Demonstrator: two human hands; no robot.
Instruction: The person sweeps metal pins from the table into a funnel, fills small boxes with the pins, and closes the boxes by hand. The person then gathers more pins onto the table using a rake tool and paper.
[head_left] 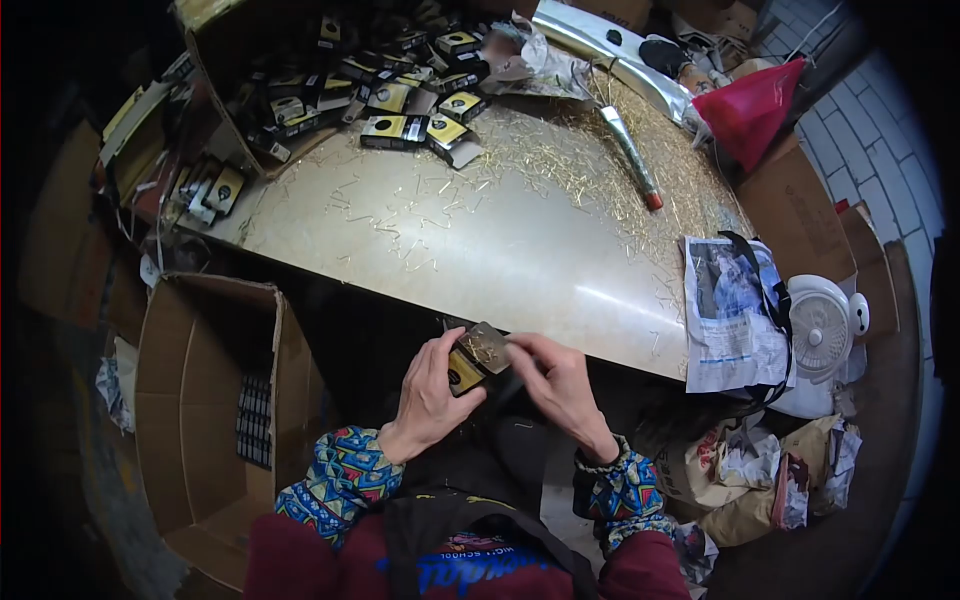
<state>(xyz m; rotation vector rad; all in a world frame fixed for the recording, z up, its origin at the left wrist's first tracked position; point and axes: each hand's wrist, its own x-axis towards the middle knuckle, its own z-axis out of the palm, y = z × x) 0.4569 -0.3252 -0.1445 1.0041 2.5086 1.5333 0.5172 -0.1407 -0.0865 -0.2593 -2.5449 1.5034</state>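
My left hand [430, 395] is closed around a small black and yellow cardboard box [465, 370], held tilted just off the table's front edge. The box's top stands open, and thin gold-coloured metal pieces show in its mouth. At the box's right side my right hand [555, 380] pinches the edge of the raised flap [490, 343] between thumb and fingers. More thin gold-coloured pieces [570, 165] lie loose across the metal tabletop [480, 255], thickest toward the back right.
Many similar boxes [390, 95] pile up at the back left. A large open carton [215, 370] on the left holds stacked dark boxes [254, 420]. At right are a newspaper [715, 330], a white fan [820, 328] and paper bags [745, 480]. A red-tipped tool [632, 158] lies among the pieces.
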